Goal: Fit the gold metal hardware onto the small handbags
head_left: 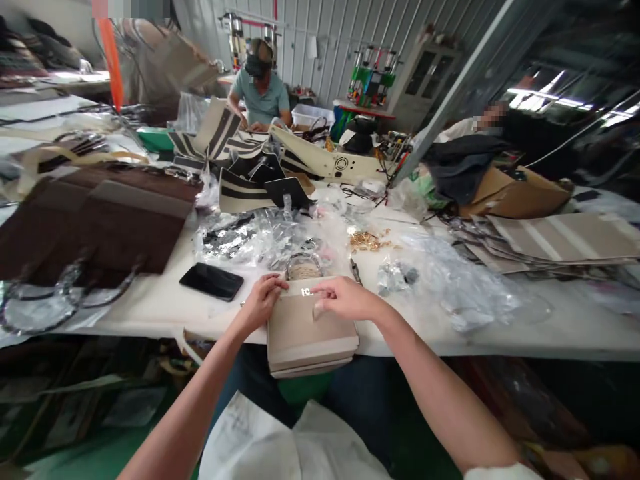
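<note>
A stack of beige bag panels (310, 333) lies in front of me, its near end overhanging the table edge. My left hand (265, 300) is closed at the upper left corner of the top panel, thumb and fingers pinching its edge. Near the panel's far edge sits a small shiny metal fitting (307, 292). Reaching in from the right, my right hand (345, 299) has its index finger stretched out to this fitting, the thumb apart and lower over the panel. A round dark handle (304, 259) stands just beyond the stack.
A black phone (211, 281) lies left of the stack, near dark brown bag pieces (100, 220). Crumpled clear plastic (465, 287) and gold-coloured small parts (367, 241) are on the right. Striped panels (245, 190) stand farther back. A person (260, 90) sits across the table.
</note>
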A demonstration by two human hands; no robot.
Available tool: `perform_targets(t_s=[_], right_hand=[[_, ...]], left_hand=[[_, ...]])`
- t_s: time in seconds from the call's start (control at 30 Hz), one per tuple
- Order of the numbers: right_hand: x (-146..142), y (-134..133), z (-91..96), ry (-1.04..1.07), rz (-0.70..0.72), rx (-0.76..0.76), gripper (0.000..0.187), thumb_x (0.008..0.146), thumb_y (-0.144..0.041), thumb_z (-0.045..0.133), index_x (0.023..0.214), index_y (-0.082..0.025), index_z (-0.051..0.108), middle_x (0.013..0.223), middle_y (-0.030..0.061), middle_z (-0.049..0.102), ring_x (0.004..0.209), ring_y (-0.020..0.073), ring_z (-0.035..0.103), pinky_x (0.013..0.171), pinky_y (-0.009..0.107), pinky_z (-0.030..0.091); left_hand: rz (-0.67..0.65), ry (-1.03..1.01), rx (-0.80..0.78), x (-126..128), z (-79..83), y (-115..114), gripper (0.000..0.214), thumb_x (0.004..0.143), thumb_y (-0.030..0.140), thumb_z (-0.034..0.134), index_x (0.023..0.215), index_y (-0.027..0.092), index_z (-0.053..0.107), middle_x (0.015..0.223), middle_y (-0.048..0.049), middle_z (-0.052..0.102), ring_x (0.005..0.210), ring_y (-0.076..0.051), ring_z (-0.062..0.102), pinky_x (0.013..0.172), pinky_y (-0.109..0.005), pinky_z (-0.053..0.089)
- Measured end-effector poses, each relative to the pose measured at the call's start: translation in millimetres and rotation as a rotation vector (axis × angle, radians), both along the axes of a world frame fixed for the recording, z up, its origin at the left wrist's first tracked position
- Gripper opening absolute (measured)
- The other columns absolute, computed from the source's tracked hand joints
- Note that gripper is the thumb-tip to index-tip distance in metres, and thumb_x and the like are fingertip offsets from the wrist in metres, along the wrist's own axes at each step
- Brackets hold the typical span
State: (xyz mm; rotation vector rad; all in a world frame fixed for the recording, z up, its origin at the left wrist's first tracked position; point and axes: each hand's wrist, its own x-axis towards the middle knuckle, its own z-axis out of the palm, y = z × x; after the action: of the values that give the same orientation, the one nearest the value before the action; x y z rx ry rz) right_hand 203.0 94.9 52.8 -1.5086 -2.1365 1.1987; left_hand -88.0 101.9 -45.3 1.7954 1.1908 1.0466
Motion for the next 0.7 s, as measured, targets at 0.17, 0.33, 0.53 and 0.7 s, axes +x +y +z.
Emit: perform_targets(t_s=[0.17,0.33,0.53,0.7], right_hand=[[-5.2,3.5,-10.6,0.162,-0.320,0.178,0.033,0.098,-0.035,0.071,0.127,-0.026,0.083,0.093,0.0026,0.078,0.072,0.0183,0.072,0.068,0.028,0.059],[-26.4,-7.2,-13.0,0.237,-0.208,0.149,0.025,0.102,-0.020,0.064,0.124,-0.027,0.075,0.087,-0.0017,0.075,0.071,0.0164,0.073,0.066,0.025,0.058],[-51.8,-13.5,-18.6,-0.094,-0.014,0.405,0.039,0.103,-0.003,0.053,0.103,-0.026,0.086,0.111,0.0046,0.080,0.095,0.0207,0.076,0.091,0.031,0.057],[-69.2,-12.7,-20.8,-0.149,0.041,0.468,0.037,0.106,-0.009,0.057,0.121,-0.029,0.084,0.119,0.0063,0.076,0.108,0.0216,0.075,0.097,0.030,0.057]], left_hand=[[0.074,-0.047,-0.133,-2.0,2.5,-5.8,0.031,0.101,0.045,0.064,0.116,0.022,0.076,0.113,-0.0066,0.079,0.096,-0.025,0.075,0.091,-0.038,0.059],[0.186,-0.057,-0.154,-4.4,-1.9,-5.9,0.039,0.097,0.055,0.071,0.116,0.021,0.076,0.099,-0.0040,0.078,0.084,-0.024,0.074,0.078,-0.034,0.056],[0.068,-0.006,-0.134,-19.0,0.6,0.3,0.039,0.091,0.044,0.075,0.122,0.021,0.077,0.111,-0.0071,0.082,0.096,-0.026,0.075,0.088,-0.036,0.059],[0.099,-0.062,-0.143,-17.0,-1.3,-3.2,0.034,0.088,0.039,0.073,0.117,0.021,0.078,0.102,-0.0050,0.081,0.092,-0.024,0.074,0.090,-0.036,0.058]])
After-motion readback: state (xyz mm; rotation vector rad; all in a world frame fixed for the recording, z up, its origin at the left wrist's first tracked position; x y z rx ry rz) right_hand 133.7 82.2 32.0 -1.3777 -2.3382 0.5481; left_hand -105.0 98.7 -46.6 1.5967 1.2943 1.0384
